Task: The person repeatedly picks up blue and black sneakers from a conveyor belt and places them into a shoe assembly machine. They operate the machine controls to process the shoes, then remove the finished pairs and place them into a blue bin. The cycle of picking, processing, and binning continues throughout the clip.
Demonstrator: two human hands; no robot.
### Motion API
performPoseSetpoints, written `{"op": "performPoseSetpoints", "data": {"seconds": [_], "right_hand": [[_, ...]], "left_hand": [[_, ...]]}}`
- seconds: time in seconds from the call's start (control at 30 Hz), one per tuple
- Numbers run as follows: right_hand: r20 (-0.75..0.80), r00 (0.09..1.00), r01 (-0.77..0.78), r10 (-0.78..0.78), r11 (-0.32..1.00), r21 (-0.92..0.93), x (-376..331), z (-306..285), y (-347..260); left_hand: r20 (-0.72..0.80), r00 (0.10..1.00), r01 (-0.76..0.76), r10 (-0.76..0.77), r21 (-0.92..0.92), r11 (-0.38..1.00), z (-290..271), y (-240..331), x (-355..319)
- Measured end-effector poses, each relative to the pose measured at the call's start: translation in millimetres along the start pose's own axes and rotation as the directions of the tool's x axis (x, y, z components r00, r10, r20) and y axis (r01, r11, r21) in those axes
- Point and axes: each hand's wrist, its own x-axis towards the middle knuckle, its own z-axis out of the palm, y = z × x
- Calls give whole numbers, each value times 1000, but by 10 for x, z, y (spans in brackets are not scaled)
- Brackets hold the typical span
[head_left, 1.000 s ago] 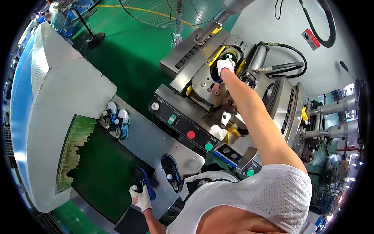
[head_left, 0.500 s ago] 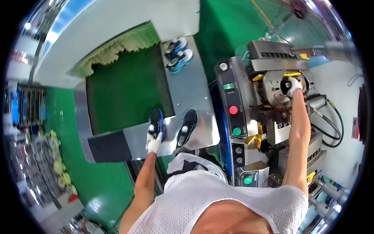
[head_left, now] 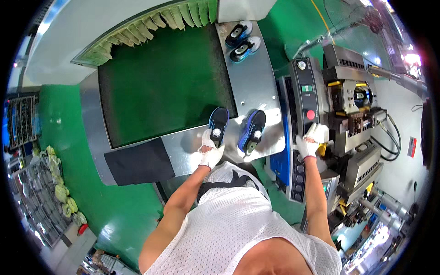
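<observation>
My left hand (head_left: 211, 153), in a white glove, is spread at the heel end of a dark shoe with a blue-purple sole (head_left: 219, 120). Its fingers lie beside the shoe and its thumb points to the right; whether it touches the shoe is hard to tell. A matching dark shoe (head_left: 252, 130) lies to the right on the metal ledge (head_left: 188, 158). Over the control panel (head_left: 306, 98), below its red button, my gloved right hand (head_left: 312, 139) is open with nothing in it. Past that hand, a shoe (head_left: 362, 95) sits inside the press machine (head_left: 349, 98).
A green conveyor belt (head_left: 160, 91) runs under a fringed curtain (head_left: 151, 25). Two more shoes (head_left: 243, 43) lie at the ledge's far end. A black mat (head_left: 140, 161) covers the ledge's left part. A fan (head_left: 371, 20) stands at the far right, and racks (head_left: 39, 197) line the left.
My right hand has come back from the machine's shoe holder to over the control panel. My left hand has loosened from the dark shoe's heel. The whole view has shifted.
</observation>
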Motion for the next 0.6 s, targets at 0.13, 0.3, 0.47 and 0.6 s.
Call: {"op": "performPoseSetpoints", "data": {"seconds": [0.13, 0.3, 0.47, 0.6], "right_hand": [[228, 968, -30, -107, 848, 528, -234, -286, -575], [379, 915, -401, 140, 425, 811, -912, -89, -2132], [589, 702, -712, 400, 416, 566, -860, 135, -2433], [738, 580, -770, 345, -64, 635, -992, 357, -2157]], "left_hand": [[111, 985, 144, -129, -140, 980, -211, 77, 51], [291, 935, 231, -200, -76, 970, -461, 172, 230], [392, 869, 251, -302, 178, 952, -474, 152, 577], [507, 860, -23, 52, -62, 998, -235, 412, 760]]}}
